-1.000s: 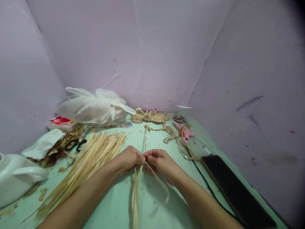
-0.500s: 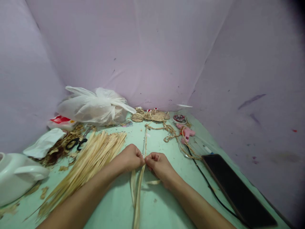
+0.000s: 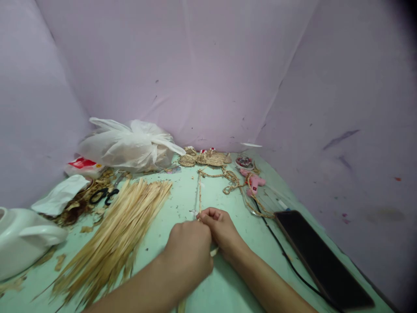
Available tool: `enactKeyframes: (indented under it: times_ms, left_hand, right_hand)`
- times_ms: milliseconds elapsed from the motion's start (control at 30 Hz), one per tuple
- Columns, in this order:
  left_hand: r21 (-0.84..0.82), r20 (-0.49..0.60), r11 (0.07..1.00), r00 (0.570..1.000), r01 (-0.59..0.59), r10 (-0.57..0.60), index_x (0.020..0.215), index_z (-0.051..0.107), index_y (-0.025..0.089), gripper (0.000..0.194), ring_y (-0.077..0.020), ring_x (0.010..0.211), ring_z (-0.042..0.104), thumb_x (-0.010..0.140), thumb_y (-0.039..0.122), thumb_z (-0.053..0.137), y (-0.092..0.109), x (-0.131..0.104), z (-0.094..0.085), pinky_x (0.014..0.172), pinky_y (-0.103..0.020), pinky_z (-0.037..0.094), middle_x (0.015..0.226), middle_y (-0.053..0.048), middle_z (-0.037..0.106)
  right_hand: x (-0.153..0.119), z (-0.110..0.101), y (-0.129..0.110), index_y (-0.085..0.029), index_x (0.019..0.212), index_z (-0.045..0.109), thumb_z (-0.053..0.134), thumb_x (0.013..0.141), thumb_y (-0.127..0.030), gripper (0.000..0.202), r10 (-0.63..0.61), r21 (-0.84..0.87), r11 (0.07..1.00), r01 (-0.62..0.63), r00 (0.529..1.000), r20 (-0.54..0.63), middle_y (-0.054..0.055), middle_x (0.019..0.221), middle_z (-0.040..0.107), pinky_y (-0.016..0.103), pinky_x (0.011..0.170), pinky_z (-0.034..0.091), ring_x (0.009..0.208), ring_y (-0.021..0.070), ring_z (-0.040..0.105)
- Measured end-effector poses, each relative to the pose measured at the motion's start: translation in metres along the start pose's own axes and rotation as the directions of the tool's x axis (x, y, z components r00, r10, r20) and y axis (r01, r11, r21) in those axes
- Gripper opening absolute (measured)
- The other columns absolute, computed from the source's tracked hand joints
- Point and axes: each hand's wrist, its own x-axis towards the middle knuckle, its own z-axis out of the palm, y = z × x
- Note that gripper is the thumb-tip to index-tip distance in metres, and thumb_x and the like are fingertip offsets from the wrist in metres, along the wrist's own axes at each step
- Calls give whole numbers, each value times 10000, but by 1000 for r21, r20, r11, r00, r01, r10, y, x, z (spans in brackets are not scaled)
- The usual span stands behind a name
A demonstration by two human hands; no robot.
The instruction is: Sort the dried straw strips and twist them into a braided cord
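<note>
A thin twisted cord (image 3: 200, 191) runs down the middle of the pale green table to my hands. My right hand (image 3: 219, 226) pinches its near end between thumb and forefinger. My left hand (image 3: 192, 243) is a closed fist just below and left, touching the right; its fingertips and whatever they grip are hidden. A short pale strip end (image 3: 214, 252) pokes out between the hands. Left of them lies a fanned bundle of dry straw-coloured strips (image 3: 120, 230). The cord's far part trails in loose loops (image 3: 232, 178) to the right.
Along the back are a white plastic bag (image 3: 130, 145), woven pieces (image 3: 211, 159) and a small bowl (image 3: 245, 163). A pink glue gun (image 3: 255, 181) and a dark phone-like slab (image 3: 322, 256) lie right. Black-handled scissors (image 3: 104, 196), scraps and a white jug (image 3: 26, 243) are left.
My left hand has moved right and nearer to me, turning over so that its back covers the strips below the cord. My right hand has stayed almost in place.
</note>
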Motion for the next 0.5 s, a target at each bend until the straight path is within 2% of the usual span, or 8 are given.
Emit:
enactKeyframes:
  times_ms: [67,133,200,267,300,367,433,500]
  left_hand:
    - [9,-114,999,993,36,-35,617,617,152,151,-212,650,569,664,254,514,-6,8,-12,599,-287,364,637,-108,604]
    - [-180,-229,980,965,88,-129,812,617,151,211,-154,550,543,698,258,475,-13,19,-18,537,-260,362,673,-77,613]
    - [-459,-57,868,969,189,-241,972,556,138,309,-109,403,467,701,250,460,-20,28,-17,429,-235,328,615,-34,593]
    - [-627,189,726,959,283,-211,860,565,114,242,-85,333,405,685,245,462,-25,34,-10,361,-214,284,525,-6,545]
    - [-662,262,685,950,303,-168,748,565,114,181,-77,319,387,675,248,468,-27,36,-7,344,-204,268,482,4,515]
    - [-662,305,688,945,297,-114,567,523,131,157,-62,292,343,655,256,485,-29,38,-3,327,-191,236,394,25,445]
    - [-595,302,750,945,290,-125,492,483,154,181,-61,263,282,643,252,485,-31,38,-2,321,-194,197,308,50,355]
    - [-490,237,830,957,267,-168,439,436,171,185,-63,268,240,615,208,478,-31,39,-1,335,-204,165,270,65,271]
  right_hand:
    - [1,-2,1,-154,542,499,604,563,-290,173,-16,-6,1000,16,1000,10,-56,426,454,194,412,246,387,55,346]
    - [2,-3,2,-149,524,490,601,580,-299,195,-37,-29,999,38,999,38,-59,413,438,190,410,217,381,45,316]
    - [2,-4,1,-148,522,485,599,595,-313,214,-41,-45,998,44,997,66,-61,405,433,190,410,206,374,43,309]
    - [3,-6,-2,-146,552,497,608,584,-303,194,-25,-38,999,30,994,107,-51,427,468,189,428,249,389,52,365]
    - [3,-7,-3,-144,571,507,608,579,-292,180,-16,-40,999,21,991,135,-41,450,495,191,447,279,407,60,402]
    - [6,-11,-4,-137,601,523,596,585,-268,151,-12,-103,994,32,981,192,-20,500,539,200,488,325,451,75,455]
    - [8,-15,-2,-135,608,529,562,623,-250,121,-59,-243,963,114,973,224,-3,534,560,204,511,342,485,84,476]
    - [8,-19,1,-137,628,544,520,670,-233,108,-157,-443,862,248,960,231,7,562,576,203,510,339,509,93,482]
